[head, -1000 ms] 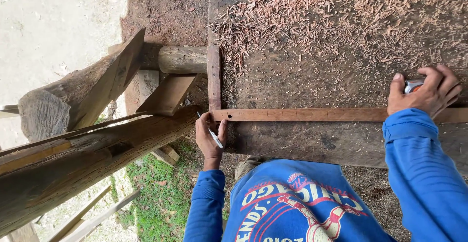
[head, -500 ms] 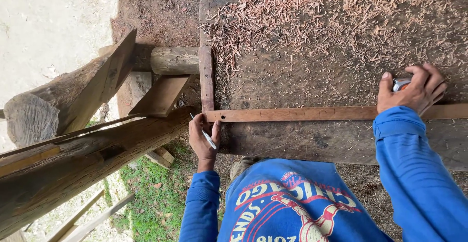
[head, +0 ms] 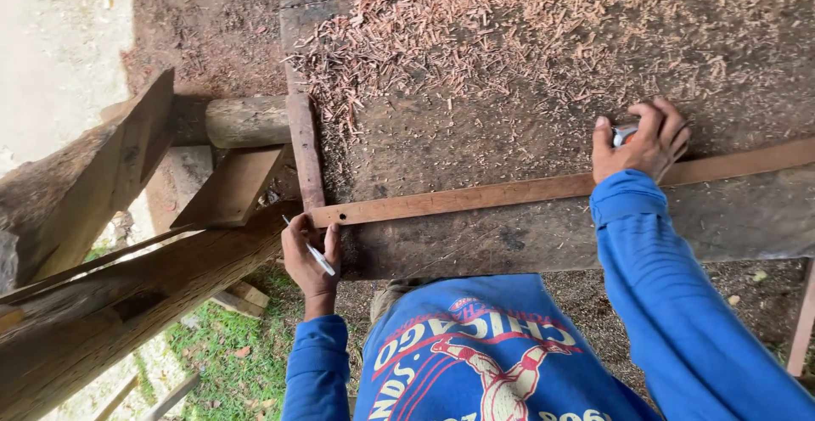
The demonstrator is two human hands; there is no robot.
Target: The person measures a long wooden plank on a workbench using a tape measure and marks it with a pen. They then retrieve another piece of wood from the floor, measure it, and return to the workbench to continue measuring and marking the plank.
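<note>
Your left hand [head: 311,255] pinches a pen [head: 312,251] at the wooden strip's [head: 475,199] lower-left end; your right hand [head: 638,141] clamps a tape measure [head: 624,135] centre-right. Shavings [head: 509,39] could let the strip slide.

Rough wood bench [head: 475,145], top covered w/ reddish shavings [head: 509,39]. Long thin wood strip [head: 509,193] lies across near edge, approx. parallel.

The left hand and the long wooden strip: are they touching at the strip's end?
Touching. The head view shows the left hand, holding a pen, with its fingers against the end of the long wooden strip.
</note>
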